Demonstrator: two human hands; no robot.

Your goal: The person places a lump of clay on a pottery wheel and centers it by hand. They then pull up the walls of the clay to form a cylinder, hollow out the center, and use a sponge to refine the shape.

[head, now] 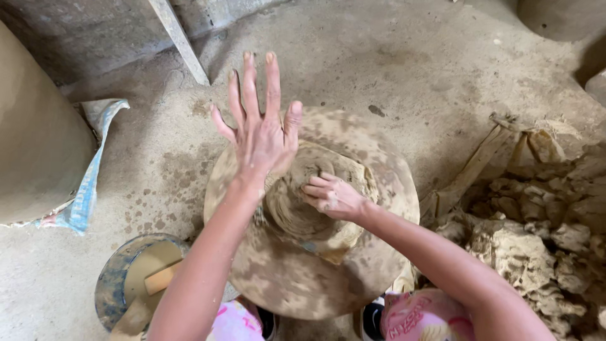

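A round, clay-smeared wheel disc (379, 252) lies low on the floor in front of me. On its middle sits a flattened lump of wet clay (315, 208) with a shallow hollow. My left hand (259, 129) is lifted above the disc's far left side, fingers spread wide, holding nothing. My right hand (331, 196) rests on the clay with its fingers curled and pressing into the hollow's right side.
A bowl of muddy water (129, 278) with a wooden piece in it stands at the lower left. A heap of raw clay lumps (536, 233) lies to the right. A large clay pot (38, 139) on a sack stands at left; a wooden slat (180, 41) leans at back.
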